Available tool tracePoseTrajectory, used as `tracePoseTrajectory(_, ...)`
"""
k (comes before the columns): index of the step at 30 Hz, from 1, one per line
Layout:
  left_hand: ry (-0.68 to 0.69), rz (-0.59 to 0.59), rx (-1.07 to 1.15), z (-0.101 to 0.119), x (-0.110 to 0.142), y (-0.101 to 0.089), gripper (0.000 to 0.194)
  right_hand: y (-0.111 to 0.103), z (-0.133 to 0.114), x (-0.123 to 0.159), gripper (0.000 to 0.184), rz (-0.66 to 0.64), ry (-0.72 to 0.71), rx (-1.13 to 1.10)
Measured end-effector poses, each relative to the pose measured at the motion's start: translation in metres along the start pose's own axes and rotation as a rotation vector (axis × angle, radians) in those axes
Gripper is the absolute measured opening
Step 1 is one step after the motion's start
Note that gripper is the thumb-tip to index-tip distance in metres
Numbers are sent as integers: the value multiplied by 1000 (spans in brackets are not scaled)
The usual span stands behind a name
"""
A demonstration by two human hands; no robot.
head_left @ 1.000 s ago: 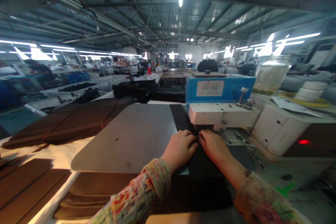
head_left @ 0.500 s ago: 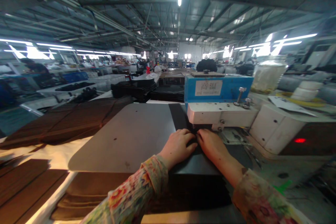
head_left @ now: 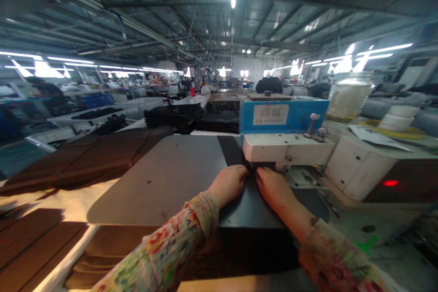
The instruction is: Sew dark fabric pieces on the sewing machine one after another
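Both my hands rest side by side on a dark sheet lying on the grey machine table. My left hand has its fingers curled down on the sheet's edge just below the machine head. My right hand presses on the same sheet, fingertips at the foot of the white and blue machine head. A strip of the dark sheet runs out beyond the head. Both sleeves are flowered.
Brown sheets are stacked at the left and in front of the table. Black stacks lie behind. A glass jar and a white tub stand at the right. A red light glows. A person works far left.
Both hands have slid a little forward with the dark sheet, closer under the machine head. The left fingers have curled tighter.
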State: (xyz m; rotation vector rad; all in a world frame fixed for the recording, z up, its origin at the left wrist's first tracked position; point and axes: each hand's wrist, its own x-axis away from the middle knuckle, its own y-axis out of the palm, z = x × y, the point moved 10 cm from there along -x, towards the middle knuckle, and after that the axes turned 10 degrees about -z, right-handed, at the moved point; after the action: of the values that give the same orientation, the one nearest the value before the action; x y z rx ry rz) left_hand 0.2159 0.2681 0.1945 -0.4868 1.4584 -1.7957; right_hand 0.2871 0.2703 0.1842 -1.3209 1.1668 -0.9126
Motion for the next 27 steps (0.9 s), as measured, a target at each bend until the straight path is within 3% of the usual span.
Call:
tracePoseTrajectory(6, -106, 0, -103, -25, -11, -1, 25, 1, 0, 3, 22, -4, -15, -20)
tracePoseTrajectory(12, -183, -41, -192, -57, -13, -9, 25, -2, -2, 27, 26, 67, -129, -231)
tracePoseTrajectory(17, -143, -116, -285, -46, -13, -18, 22, -4, -1, 41, 27, 82, -154, -350)
tracePoseTrajectory(22, -140, -195, -392, -25, -22, -14, 16, -7, -1, 42, 26, 88, -163, -385)
tracePoseTrajectory(27, -238, -100, -386, -46, -20, -16, 25, -9, -2, 43, 26, 114, -178, -388)
